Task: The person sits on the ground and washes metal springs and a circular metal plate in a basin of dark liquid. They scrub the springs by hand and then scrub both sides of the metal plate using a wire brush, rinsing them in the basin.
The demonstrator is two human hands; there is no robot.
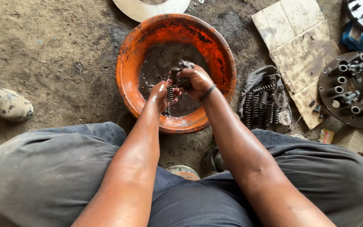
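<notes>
Down over an orange basin (127, 71) on the dirt floor (51, 50), both hands work in dark, oily liquid (156, 63). On the viewer's left, the left hand (161, 93) is closed around a black coil spring (169, 96), which stands roughly upright between its fingers with its lower end dipping toward the liquid. The right hand (195, 80), with a dark band (208, 92) at its wrist, is curled shut on a dark, wet rag (184, 65) and presses it against the top of the spring, so the two hands touch over the middle of the basin. Both are smeared with grime.

The basin sits between the person's knees, which are covered by grey trousers (43, 168). Just to the right of the basin, a row of similar black springs (260, 106) lies side by side on a grey cloth (257, 77) spread on the floor. Beyond that lie flat pieces of worn board (299, 42), and at the far right a round metal plate (328, 90) with bolts and short studs standing up from it. A pale curved disc (139, 9) shows at the top edge, just behind the basin. At the far left a dirty, paint-spotted shoe (5, 103) rests on the floor, well apart from the basin
</notes>
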